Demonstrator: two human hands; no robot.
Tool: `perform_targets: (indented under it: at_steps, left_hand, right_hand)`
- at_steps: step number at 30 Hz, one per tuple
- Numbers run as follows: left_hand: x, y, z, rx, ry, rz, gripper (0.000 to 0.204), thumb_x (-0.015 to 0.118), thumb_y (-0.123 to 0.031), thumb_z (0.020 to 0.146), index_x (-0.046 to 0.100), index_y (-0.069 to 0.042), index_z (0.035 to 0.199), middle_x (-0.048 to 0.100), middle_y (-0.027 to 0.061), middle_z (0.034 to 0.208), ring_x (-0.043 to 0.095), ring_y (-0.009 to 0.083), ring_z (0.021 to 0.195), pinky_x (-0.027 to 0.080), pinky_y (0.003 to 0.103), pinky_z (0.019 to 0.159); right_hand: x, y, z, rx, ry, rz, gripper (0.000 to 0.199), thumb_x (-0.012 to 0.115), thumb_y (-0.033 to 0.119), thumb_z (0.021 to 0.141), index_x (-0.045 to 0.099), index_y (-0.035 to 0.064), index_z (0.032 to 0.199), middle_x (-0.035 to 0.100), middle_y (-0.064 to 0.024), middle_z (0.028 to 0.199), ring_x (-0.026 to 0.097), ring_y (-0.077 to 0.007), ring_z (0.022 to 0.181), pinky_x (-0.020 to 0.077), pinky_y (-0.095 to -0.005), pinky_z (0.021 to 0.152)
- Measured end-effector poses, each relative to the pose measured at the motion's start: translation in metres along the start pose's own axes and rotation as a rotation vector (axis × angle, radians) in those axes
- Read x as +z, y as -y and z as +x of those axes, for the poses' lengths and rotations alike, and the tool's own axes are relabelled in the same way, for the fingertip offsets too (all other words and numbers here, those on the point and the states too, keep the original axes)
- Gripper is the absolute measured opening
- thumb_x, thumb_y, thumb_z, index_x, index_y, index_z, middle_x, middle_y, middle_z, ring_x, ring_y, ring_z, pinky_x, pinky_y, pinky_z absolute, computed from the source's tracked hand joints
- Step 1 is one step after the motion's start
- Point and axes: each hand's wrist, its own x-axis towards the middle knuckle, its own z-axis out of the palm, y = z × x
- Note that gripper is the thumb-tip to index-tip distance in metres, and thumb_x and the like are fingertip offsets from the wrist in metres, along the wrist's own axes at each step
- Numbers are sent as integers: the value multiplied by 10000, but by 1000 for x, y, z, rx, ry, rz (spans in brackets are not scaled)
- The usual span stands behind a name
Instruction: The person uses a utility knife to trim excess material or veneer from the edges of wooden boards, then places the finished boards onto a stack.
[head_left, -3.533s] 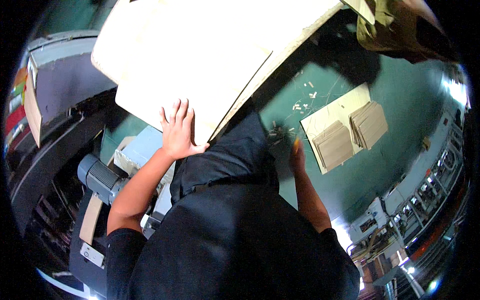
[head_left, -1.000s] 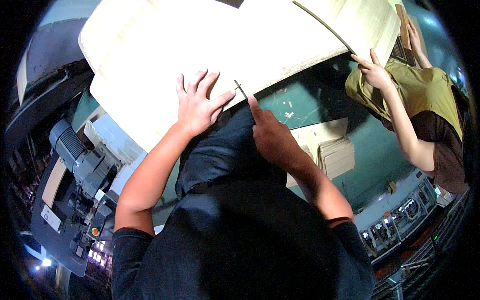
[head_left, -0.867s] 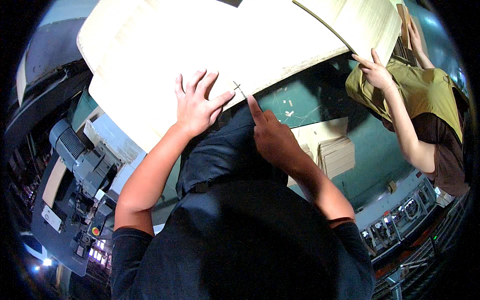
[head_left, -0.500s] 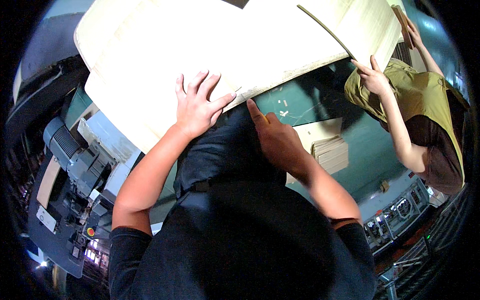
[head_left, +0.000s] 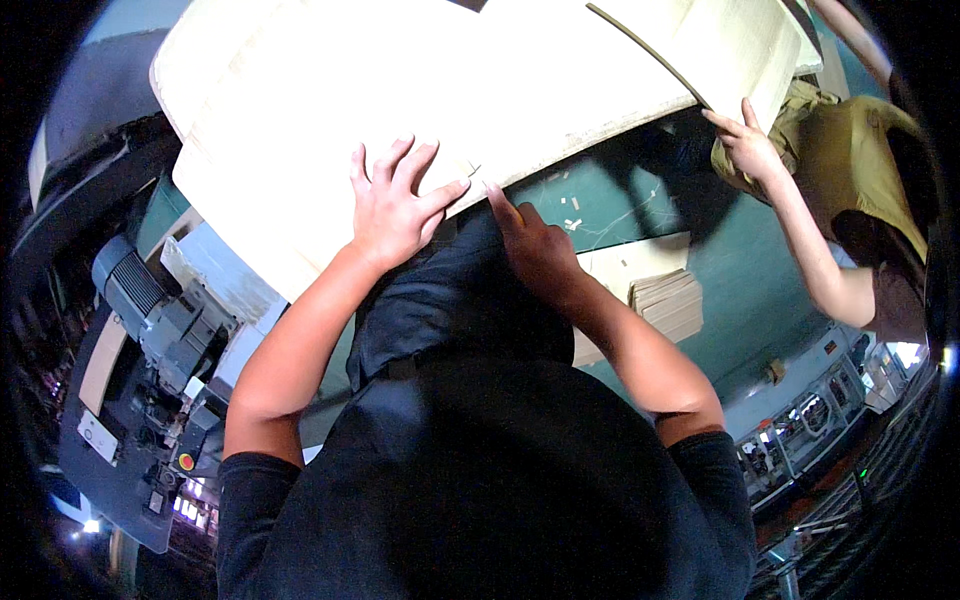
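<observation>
A large pale wooden sheet (head_left: 330, 80), overexposed by bright light, spans the upper part of the head view. My left hand (head_left: 395, 205) lies on it near the front edge, fingers spread, thumb toward my right hand. At that edge my right hand (head_left: 535, 245) reaches its stretched index fingertip onto the sheet, close to the left thumb. Its other fingers are curled in shadow; what they may hold is hidden. A small dark line (head_left: 475, 170) marks the sheet just beyond the two hands.
On the right, a co-worker's hand (head_left: 750, 150) touches the sheet's edge beside a thin dark strip (head_left: 650, 50). Under the edge are a green surface (head_left: 730, 290) with scraps and a stack of thin sheets (head_left: 667, 303). A grey motor (head_left: 130, 280) stands at left.
My right hand has shifted slightly up and left, its fingertip now over the sheet's edge. The left hand has barely moved. The co-worker has shifted right; the brown piece in their far hand is out of view.
</observation>
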Motion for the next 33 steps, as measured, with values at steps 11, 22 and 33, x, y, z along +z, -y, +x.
perform_targets:
  at_steps: [11,22,33]
  left_hand:
    - [0,1,1,22,9,56,540,818,-216,795,751,-448,1278,542,115,1558,415,402,1509,176,800,1200]
    - [0,-1,-3,13,20,50,567,820,-208,802,732,-458,1303,516,117,1578,412,398,1509,174,795,1204]
    - [0,1,0,7,-20,33,559,830,-222,800,743,-453,1302,522,107,1578,409,402,1510,192,785,1209]
  right_hand:
    - [-4,11,6,-17,-191,102,700,590,79,998,411,187,1666,562,-190,919,645,-432,707,528,-567,625]
    - [40,-51,-118,236,39,118,577,626,191,1024,439,123,1566,704,-262,1156,732,-455,994,613,-532,808]
    - [-46,38,59,265,-470,538,389,756,149,946,537,42,1250,725,-292,1032,721,-507,979,572,-571,828]
